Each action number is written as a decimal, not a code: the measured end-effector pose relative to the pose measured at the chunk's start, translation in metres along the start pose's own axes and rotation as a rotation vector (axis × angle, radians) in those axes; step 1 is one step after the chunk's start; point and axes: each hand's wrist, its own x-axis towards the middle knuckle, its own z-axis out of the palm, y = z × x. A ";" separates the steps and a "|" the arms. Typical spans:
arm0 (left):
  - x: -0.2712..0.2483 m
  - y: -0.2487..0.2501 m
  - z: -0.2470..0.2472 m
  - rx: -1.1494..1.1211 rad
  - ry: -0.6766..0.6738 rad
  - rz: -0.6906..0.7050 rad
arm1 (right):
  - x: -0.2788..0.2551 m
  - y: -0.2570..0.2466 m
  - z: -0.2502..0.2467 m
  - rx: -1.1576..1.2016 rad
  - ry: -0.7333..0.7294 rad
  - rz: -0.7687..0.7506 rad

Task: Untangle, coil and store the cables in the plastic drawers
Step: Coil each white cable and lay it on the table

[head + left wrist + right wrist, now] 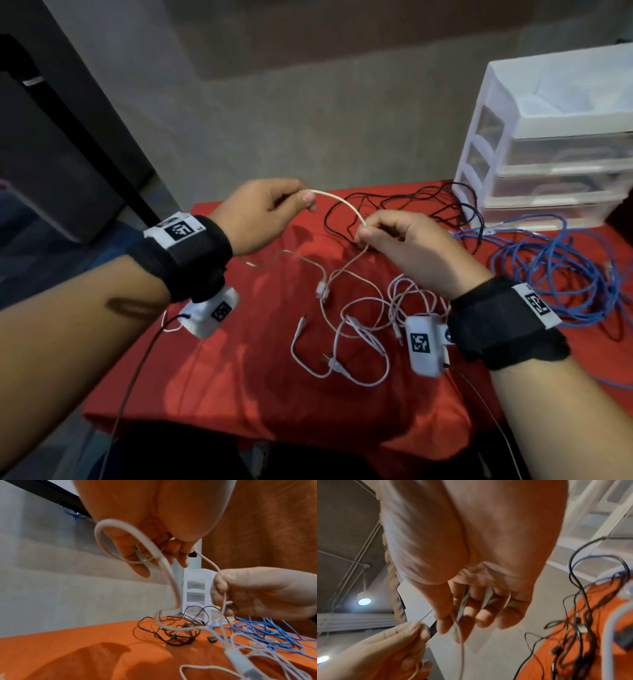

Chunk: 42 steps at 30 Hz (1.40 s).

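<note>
Over the red-clothed tabletop (239, 377) my left hand (260, 214) and right hand (411, 246) each pinched the cream cable (342, 202), a short span arching left-to-right between them, its tail dropping below my right hand into the white cables (359, 342), drawers (548, 164) far right.

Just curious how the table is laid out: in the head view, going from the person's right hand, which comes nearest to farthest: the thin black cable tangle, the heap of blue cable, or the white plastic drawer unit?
1. Thin black cable tangle: just beyond the right hand.
2. Heap of blue cable: out to its right on the red cloth.
3. White plastic drawer unit: far right corner.
</note>
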 end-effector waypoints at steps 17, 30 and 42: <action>-0.005 -0.035 -0.057 -0.582 0.733 -0.411 | -0.005 -0.004 0.029 0.102 -0.178 0.108; 0.000 -0.020 -0.066 -0.840 0.720 -0.410 | -0.012 0.010 0.085 -0.330 -0.540 0.112; -0.064 0.015 0.013 -0.193 -0.154 0.014 | 0.000 -0.037 0.058 0.018 -0.029 0.073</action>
